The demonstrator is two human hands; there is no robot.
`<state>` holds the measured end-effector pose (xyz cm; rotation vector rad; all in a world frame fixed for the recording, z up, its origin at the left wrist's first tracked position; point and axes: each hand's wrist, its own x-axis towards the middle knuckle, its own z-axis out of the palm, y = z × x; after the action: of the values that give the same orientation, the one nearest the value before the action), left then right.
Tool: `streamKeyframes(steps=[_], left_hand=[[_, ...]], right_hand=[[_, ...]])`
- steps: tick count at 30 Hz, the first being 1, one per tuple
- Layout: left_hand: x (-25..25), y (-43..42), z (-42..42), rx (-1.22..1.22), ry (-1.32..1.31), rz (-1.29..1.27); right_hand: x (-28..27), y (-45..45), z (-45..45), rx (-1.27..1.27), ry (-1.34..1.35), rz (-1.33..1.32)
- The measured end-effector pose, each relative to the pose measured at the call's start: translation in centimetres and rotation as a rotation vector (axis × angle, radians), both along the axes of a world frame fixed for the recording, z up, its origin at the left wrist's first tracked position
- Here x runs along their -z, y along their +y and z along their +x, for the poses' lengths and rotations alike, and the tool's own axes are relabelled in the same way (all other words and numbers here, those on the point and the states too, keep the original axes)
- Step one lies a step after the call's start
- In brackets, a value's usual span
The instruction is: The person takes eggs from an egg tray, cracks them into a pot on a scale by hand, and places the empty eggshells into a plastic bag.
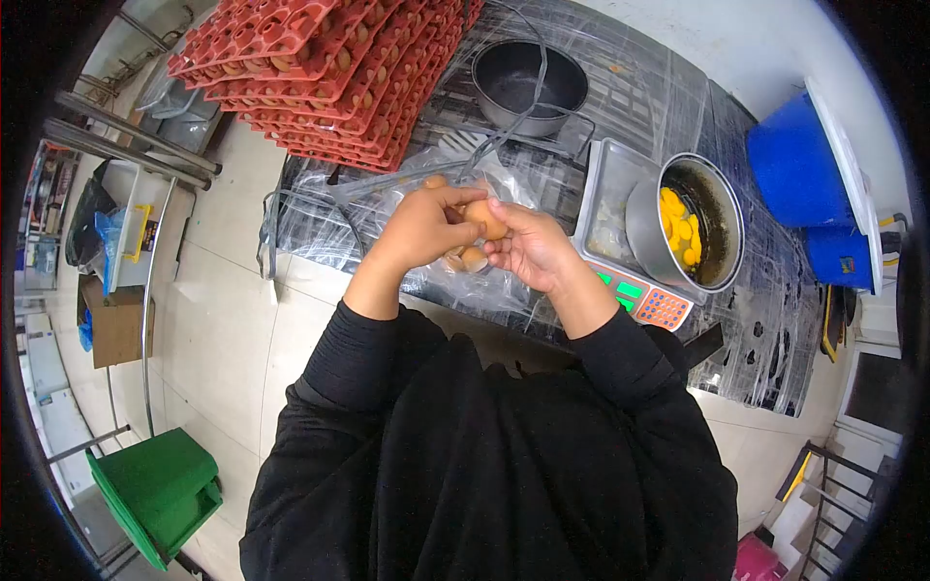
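Note:
A brown egg is held between my two hands above the plastic-covered table. My left hand grips it from the left with thumb and fingers, and my right hand holds it from the right. Just below lie eggshells on clear plastic, and another brown egg or shell shows behind my left hand. To the right, a metal pot with several yellow yolks rests tilted on the tray of a digital scale.
Stacked red egg trays stand at the back left. A dark empty pot sits at the back, with a grey cable across it. Blue containers are at the right. A green bin stands on the floor, lower left.

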<state>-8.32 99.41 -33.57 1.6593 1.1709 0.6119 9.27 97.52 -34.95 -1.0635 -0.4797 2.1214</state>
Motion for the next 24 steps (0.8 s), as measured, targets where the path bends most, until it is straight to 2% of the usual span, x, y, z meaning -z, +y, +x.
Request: streamKeyframes(steps=[4, 7, 10, 13, 17, 21, 24], left_hand=[[-0.9, 0.6, 2.4, -0.002, -0.034, -0.022], [-3.3, 1.5, 7.3, 0.06, 0.141, 0.248], [-4.8, 2.8, 14.5, 0.156, 0.127, 0.265], [-3.9, 3.6, 22.0, 0.219, 0.082, 0.311], [-1.6, 4.4, 29.4, 0.269, 0.104, 0.287], [0.1, 5.1, 32.8, 0.323, 0.086, 0.26], [0.9, 6.3, 34.0, 0.462, 0.175, 0.331]], right_hand=[[-0.8, -0.1, 1.7, 0.051, -0.038, 0.017], [-1.6, 0.0, 5.7, 0.119, -0.051, 0.09], [-2.6, 0.0, 12.4, 0.218, -0.048, 0.149], [-3.3, -0.4, 19.5, 0.287, -0.09, 0.214], [-1.5, -0.2, 26.5, 0.298, -0.159, 0.182], [0.1, -0.3, 30.7, 0.306, -0.193, 0.131], [1.3, -0.2, 32.7, 0.269, -0.215, 0.109]])
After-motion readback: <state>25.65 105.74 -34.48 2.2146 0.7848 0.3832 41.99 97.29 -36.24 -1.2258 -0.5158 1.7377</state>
